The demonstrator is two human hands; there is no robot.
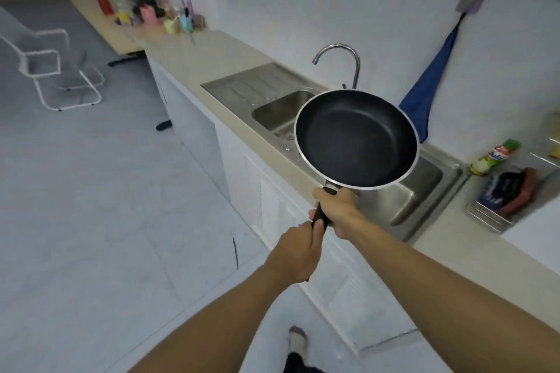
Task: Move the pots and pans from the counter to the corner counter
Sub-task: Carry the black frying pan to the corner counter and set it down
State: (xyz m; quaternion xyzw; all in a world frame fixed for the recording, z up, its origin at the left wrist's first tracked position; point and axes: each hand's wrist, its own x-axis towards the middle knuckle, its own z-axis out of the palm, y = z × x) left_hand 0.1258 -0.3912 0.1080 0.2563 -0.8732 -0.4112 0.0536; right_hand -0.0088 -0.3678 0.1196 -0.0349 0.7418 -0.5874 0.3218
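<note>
- The floor (pixel 91 221) of pale tiles fills the left and near part of the scene, with a white-framed chair (pixel 54 66) at the far left.
- A long beige bench (pixel 194 51) runs from the far left down to the near right, over white cabinets (pixel 242 166).
- A steel sink (pixel 272 118) is set into the bench, with a ribbed draining board on its far-left side and a curved tap (pixel 348 60) behind it.
- A black frying pan (pixel 357 138) with a bright metal rim is held in the air over the sink, roughly level, its empty inside facing up.
- A blue cloth (pixel 427 91) hangs on the white wall just right of the pan.
- The right hand (pixel 336 209) is wrapped around the pan's black handle (pixel 319 216) close to the pan body.
- The left hand (pixel 295 251) is closed around the near end of the same handle, just below the right hand.
- A wire rack (pixel 497 203) at the right holds scrubbing things, with a bottle (pixel 494 157) lying beside it.
- Small colourful bottles and cups (pixel 157 13) crowd the far end of the bench, too blurred to tell apart.
</note>
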